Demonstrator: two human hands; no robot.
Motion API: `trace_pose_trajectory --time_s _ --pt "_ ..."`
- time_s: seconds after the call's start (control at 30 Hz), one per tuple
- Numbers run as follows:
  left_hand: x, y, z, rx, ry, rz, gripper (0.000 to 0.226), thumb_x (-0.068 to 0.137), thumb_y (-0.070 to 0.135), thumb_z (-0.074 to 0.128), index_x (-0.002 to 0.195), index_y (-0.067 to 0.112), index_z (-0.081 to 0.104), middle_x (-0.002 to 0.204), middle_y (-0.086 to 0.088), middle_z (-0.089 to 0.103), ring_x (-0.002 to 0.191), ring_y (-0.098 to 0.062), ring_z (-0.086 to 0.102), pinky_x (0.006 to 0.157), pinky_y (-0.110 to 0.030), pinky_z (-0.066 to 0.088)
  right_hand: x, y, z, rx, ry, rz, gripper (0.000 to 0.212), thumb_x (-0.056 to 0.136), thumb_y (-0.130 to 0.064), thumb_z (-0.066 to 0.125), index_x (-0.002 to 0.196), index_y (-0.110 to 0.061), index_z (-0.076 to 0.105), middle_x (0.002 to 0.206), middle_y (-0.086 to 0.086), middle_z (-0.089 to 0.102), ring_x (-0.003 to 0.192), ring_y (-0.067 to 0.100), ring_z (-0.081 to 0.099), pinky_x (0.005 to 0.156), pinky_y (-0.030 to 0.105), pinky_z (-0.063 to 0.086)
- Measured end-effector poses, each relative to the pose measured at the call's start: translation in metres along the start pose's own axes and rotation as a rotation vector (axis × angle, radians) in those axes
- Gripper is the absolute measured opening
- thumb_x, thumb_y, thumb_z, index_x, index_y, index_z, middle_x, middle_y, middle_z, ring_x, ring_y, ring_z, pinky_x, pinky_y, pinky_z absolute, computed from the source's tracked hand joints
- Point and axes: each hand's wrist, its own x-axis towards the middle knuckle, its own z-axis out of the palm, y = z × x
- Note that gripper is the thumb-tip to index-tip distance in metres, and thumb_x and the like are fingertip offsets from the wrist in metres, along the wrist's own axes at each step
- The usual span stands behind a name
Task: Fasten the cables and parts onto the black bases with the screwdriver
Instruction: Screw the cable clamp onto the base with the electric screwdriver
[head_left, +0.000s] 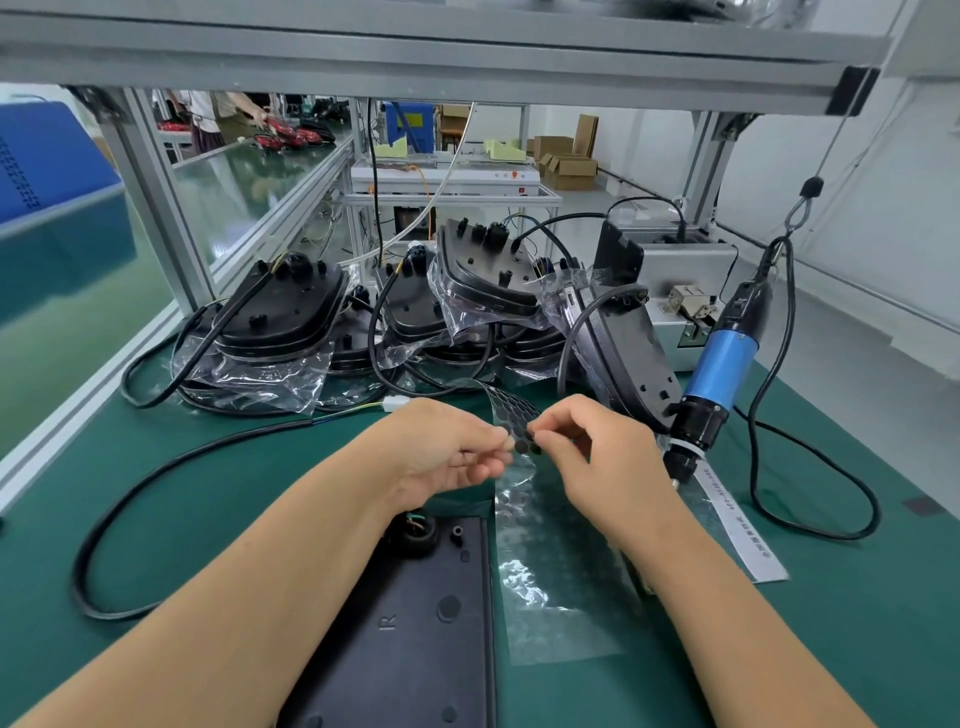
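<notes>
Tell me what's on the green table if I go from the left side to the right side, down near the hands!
Looping black cable → black base → clear sticker sheet → white label strip → blue screwdriver, with its cord trailing right.

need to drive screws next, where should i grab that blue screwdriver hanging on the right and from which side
Grip the blue barrel of the screwdriver, coming from its left with the right hand. It hangs tilted, tip down near the mat, and its cord loops off to the right.
</notes>
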Motion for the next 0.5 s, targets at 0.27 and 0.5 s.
trace_pose_trajectory --time_s 0.27,0.5 --pt "-0.0018 -0.0026 0.0005 0.110 -0.033 0.132 0.008 0.087 0.004 0.067 0.086 0.009 0.062 0.085 -0.012 0.067 0.054 -0.010 0.061 0.050 -0.017 0.047 0.0010 0.0017 0.0008 -0.090 -0.031 -0.002 0.013 0.082 -0.024 0.075 0.092 -0.028 0.068 0.088 -0.017 0.062 0.085 0.001 0.058 0.075 0.023 0.048" --pt "-0.0018 -0.0053 0.0031 0.324 0.117 0.336 0.017 0.078 0.006 0.077 0.084 0.016 0.065 0.069 -0.002 0.073 0.059 -0.011 0.066 0.053 -0.019 0.047 0.0002 -0.0013 0.0007 -0.116 0.030 -0.040 0.010 0.084 -0.025 0.072 0.087 -0.029 0.064 0.081 -0.019 0.062 0.081 0.001 0.059 0.072 0.029 0.051"
